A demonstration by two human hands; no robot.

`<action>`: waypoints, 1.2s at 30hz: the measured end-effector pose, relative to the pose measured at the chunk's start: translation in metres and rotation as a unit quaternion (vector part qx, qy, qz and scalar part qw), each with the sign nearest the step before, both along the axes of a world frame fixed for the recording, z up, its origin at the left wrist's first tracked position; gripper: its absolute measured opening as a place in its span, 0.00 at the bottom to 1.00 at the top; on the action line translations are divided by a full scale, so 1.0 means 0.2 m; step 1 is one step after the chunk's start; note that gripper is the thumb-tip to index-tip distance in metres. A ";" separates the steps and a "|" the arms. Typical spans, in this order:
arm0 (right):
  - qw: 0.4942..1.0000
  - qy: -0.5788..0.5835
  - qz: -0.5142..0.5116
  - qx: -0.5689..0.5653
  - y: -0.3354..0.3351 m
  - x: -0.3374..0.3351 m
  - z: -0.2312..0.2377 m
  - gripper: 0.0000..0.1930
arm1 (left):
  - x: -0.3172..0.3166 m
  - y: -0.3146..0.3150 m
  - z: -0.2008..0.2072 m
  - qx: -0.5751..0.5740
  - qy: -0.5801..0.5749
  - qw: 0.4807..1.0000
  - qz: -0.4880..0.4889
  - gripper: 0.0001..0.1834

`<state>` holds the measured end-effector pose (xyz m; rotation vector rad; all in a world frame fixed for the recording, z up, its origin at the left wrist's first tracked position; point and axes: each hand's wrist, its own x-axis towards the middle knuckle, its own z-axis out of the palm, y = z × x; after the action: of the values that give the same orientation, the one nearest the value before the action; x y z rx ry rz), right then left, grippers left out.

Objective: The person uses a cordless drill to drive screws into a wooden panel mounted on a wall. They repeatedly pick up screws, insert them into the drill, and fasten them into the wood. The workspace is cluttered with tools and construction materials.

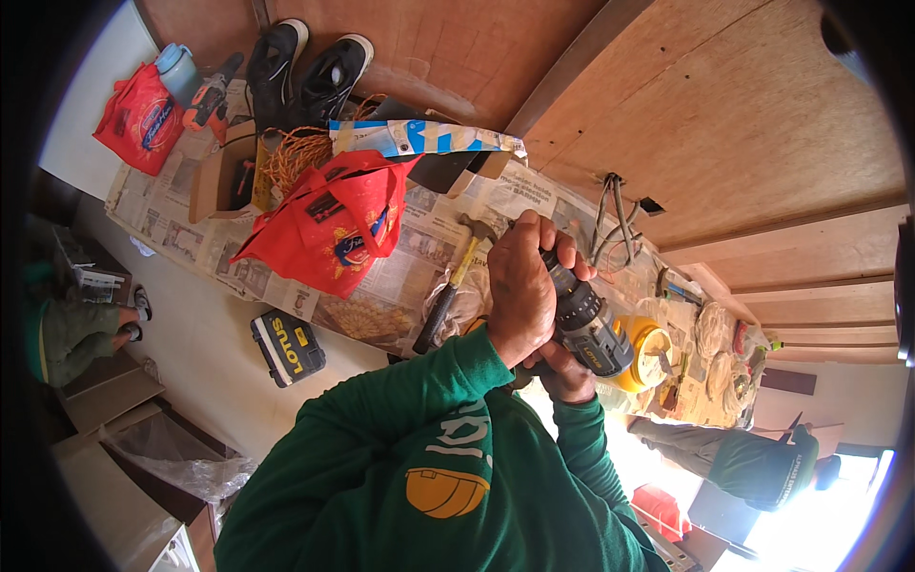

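At the centre right of the frame, above a newspaper-covered table [386, 276], a worker's left hand [522, 291] curls its fingers around the front of a grey drill [602, 345]. The right hand [569, 374] sits beneath; its fingers' grip cannot be told. The drill looks hefty, stiff and hard, likely best held by handle and body.

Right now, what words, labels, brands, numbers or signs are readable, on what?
I won't quote, only place:
Drill: small word, readable.
Black case: yellow word, readable.
Green sweatshirt: pale letters, partly folded.
Large red bag, small red bag: script, partly readable.
Newspaper: headlines readable, columns too small.
Blue strip: unclear.
Co-worker's shirt: too small.
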<state>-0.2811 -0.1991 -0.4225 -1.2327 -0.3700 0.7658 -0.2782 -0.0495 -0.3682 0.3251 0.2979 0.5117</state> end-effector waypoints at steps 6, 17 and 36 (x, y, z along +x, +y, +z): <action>0.999 -0.022 -0.005 -0.027 0.01 0.00 0.01 0.13 | 0.01 0.00 -0.01 -0.016 0.004 1.000 -0.003 0.15; 0.996 -0.071 0.055 0.000 -0.04 0.01 -0.03 0.07 | 0.00 0.05 -0.11 -0.021 0.024 0.994 -0.105 0.16; 0.952 0.143 0.006 0.270 -0.03 0.10 -0.04 0.22 | -0.10 0.14 -0.10 0.128 0.001 0.990 -0.054 0.28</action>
<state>-0.2604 -0.2061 -0.4298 -0.5970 -0.3189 0.7744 -0.2983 -0.0221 -0.3887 0.5887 0.2157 0.4437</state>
